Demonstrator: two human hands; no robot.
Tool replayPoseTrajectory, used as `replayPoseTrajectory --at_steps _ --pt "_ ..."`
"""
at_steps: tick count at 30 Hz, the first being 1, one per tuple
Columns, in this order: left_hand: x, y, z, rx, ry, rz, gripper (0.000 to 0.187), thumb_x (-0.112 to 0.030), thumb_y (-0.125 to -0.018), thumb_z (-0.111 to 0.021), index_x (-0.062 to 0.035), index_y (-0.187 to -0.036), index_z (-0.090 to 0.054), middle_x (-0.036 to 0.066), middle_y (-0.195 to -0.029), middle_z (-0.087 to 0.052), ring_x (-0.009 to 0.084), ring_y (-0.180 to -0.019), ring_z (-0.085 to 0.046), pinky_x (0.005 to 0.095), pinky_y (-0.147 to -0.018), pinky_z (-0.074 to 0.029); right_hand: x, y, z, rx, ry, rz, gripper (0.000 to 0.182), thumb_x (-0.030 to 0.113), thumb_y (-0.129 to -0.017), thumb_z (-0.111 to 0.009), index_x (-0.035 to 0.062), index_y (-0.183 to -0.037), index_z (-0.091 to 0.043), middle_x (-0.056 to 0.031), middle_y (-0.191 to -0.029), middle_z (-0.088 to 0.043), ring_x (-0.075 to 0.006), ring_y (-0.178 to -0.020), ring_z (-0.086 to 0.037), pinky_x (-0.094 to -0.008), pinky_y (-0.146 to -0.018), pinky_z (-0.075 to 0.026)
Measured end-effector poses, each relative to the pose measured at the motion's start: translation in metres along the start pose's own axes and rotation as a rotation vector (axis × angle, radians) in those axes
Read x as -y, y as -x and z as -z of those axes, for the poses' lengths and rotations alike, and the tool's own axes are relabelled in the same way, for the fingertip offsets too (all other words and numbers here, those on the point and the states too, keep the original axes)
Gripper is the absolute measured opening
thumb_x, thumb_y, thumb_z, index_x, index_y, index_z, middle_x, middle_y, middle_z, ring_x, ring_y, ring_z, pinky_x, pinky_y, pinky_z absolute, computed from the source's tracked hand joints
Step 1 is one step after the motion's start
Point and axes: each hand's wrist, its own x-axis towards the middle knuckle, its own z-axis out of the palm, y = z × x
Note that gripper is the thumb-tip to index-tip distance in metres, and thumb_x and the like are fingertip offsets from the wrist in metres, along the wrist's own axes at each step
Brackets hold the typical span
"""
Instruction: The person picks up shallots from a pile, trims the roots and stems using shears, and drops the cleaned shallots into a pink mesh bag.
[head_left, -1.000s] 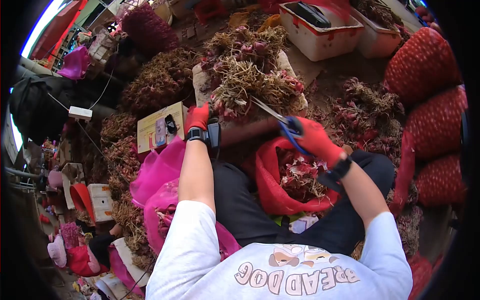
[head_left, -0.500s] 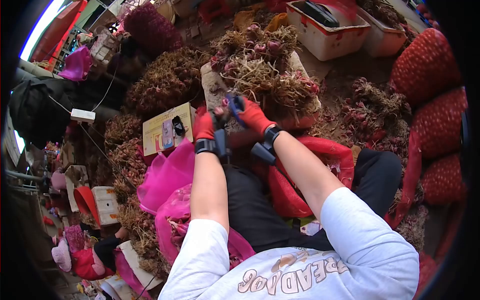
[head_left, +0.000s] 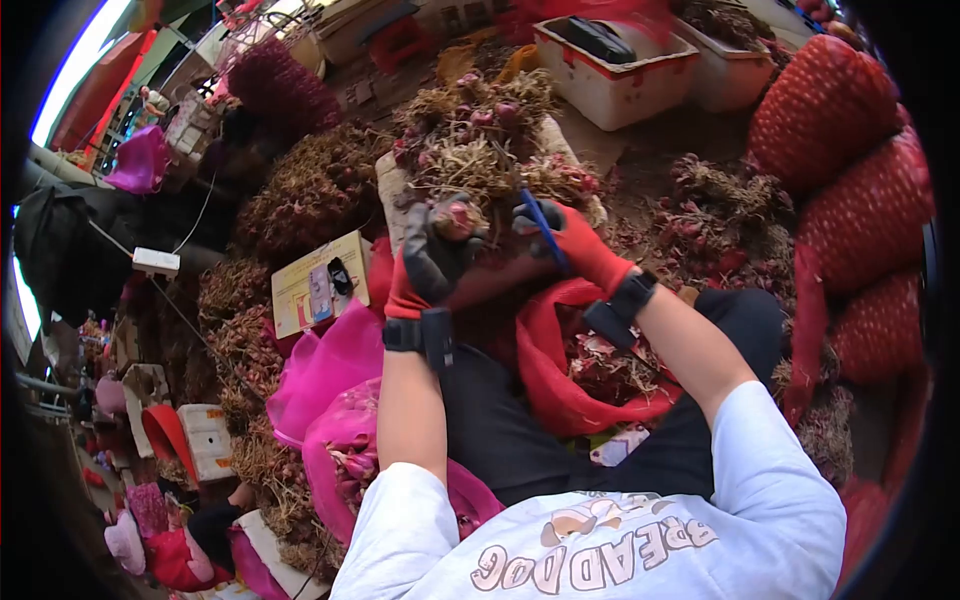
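My left hand [head_left: 430, 262], in a red glove with a dark grey palm, is closed around a pinkish shallot bulb [head_left: 459, 221]. Its palm side faces up. To its right, my right hand [head_left: 580, 243], gloved in the same way, grips scissors [head_left: 543, 226] with blue handles. Their blades point away from me toward a heap of dried shallots [head_left: 480, 150] with roots and stalks. That heap lies on a pale foam board [head_left: 392, 192] just beyond both hands. A red mesh sack [head_left: 540, 372] holding trimmings and skins sits open below my right forearm.
A pink mesh bag [head_left: 330, 445] of shallots stands by my left leg. A cardboard box [head_left: 290, 295] bears two small devices. Full red mesh sacks [head_left: 825, 110] are stacked at right; white foam boxes [head_left: 610, 95] stand behind. Another person [head_left: 175, 555] sits at far left.
My hands have moved apart, the right one going right with the scissors. My left hand has turned palm up, showing the shallot. The whole view has shifted slightly.
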Motion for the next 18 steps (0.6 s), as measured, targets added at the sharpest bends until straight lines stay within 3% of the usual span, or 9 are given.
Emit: replayPoseTrajectory --at_steps 1,4,5,7,8,10,13,16,18 --pt "0.014 0.01 -0.013 0.065 -0.029 -0.004 0.047 -0.041 -0.096 -0.043 -0.0038 -0.123 -0.051 0.009 -0.111 -0.059 0.0252 -0.1 -0.058 0.0411 -0.087 -0.049 0.02 0.023 0.007 -0.013 -0.014 0.031 0.046 0.017 -0.078 -0.07 0.0016 -0.118 -0.053 -0.0016 -0.095 -0.064 -0.006 -0.077 -0.059 -0.0216 -0.065 -0.05" --pt "0.084 0.022 -0.033 0.152 0.022 0.054 0.043 -0.036 -0.098 -0.04 -0.0034 -0.125 -0.048 0.01 -0.115 -0.057 0.0248 -0.105 -0.056 0.04 -0.091 -0.047 0.048 0.077 0.025 -0.08 0.103 -0.003 0.045 0.017 -0.08 -0.07 0.0017 -0.118 -0.053 -0.0015 -0.095 -0.064 -0.0053 -0.076 -0.059 -0.0211 -0.062 -0.048" --pt "0.082 0.044 -0.07 0.247 -0.036 0.093 0.04 -0.031 -0.099 -0.039 -0.0049 -0.129 -0.045 0.009 -0.115 -0.056 0.0231 -0.109 -0.054 0.0377 -0.095 -0.045 0.052 0.092 0.027 -0.145 0.166 -0.022 0.035 0.014 -0.078 -0.072 0.0014 -0.108 -0.059 -0.0035 -0.088 -0.065 -0.0077 -0.082 -0.059 -0.0237 -0.07 -0.048" --pt "0.104 0.056 -0.081 0.437 -0.555 -0.027 0.042 -0.018 -0.096 -0.048 -0.0043 -0.135 -0.039 0.006 -0.117 -0.054 0.0174 -0.108 -0.053 0.032 -0.096 -0.043 0.061 0.125 0.033 -0.081 0.06 -0.153 0.034 0.015 -0.079 -0.071 0.0011 -0.107 -0.059 -0.0035 -0.085 -0.065 -0.007 -0.077 -0.059 -0.0236 -0.064 -0.048" --pt "0.115 0.064 -0.09 0.383 -0.312 0.167 0.045 -0.012 -0.094 -0.051 -0.0036 -0.136 -0.038 0.005 -0.118 -0.053 0.0156 -0.108 -0.053 0.0304 -0.095 -0.043 0.064 0.138 0.037 -0.044 0.008 -0.211 0.034 0.016 -0.08 -0.071 0.0009 -0.107 -0.058 -0.0035 -0.084 -0.065 -0.0067 -0.074 -0.058 -0.0236 -0.061 -0.048" --pt "0.136 0.072 -0.089 0.338 -0.427 0.149 0.048 -0.005 -0.088 -0.059 -0.0027 -0.133 -0.042 0.004 -0.121 -0.053 0.0117 -0.106 -0.052 0.0259 -0.089 -0.045 0.053 0.167 0.04 -0.101 -0.174 -0.19 0.026 0.018 -0.084 -0.066 0.0011 -0.103 -0.06 -0.0033 -0.081 -0.064 -0.0078 -0.064 -0.058 -0.0223 -0.054 -0.046" --pt "0.161 0.091 -0.088 0.329 -0.768 0.028 0.048 -0.004 -0.078 -0.067 -0.0054 -0.123 -0.052 0.006 -0.115 -0.058 0.0178 -0.1 -0.059 0.0302 -0.087 -0.047 0.036 0.199 0.039 -0.247 -0.354 -0.219 0.023 0.02 -0.087 -0.062 0.0 -0.099 -0.061 -0.0044 -0.081 -0.063 -0.0109 -0.064 -0.06 -0.0224 -0.055 -0.048" --pt "0.179 0.106 -0.093 0.312 -1.554 -0.338 0.049 -0.01 -0.072 -0.072 -0.009 -0.118 -0.054 0.011 -0.108 -0.059 0.0283 -0.095 -0.061 0.037 -0.082 -0.049 -0.006 0.224 0.048 -0.227 -0.449 -0.235 0.026 0.02 -0.086 -0.062 -0.0006 -0.101 -0.06 -0.0062 -0.082 -0.063 -0.0118 -0.066 -0.062 -0.0234 -0.056 -0.05" --pt "0.189 0.116 -0.097 0.292 -1.759 -0.224 0.051 -0.015 -0.067 -0.074 -0.0117 -0.115 -0.055 0.013 -0.104 -0.057 0.035 -0.092 -0.059 0.0434 -0.078 -0.049 0.0 0.232 0.041 -0.234 -0.434 -0.287 0.028 0.018 -0.083 -0.063 -0.0017 -0.102 -0.06 -0.008 -0.083 -0.063 -0.0133 -0.067 -0.063 -0.0253 -0.058 -0.052"
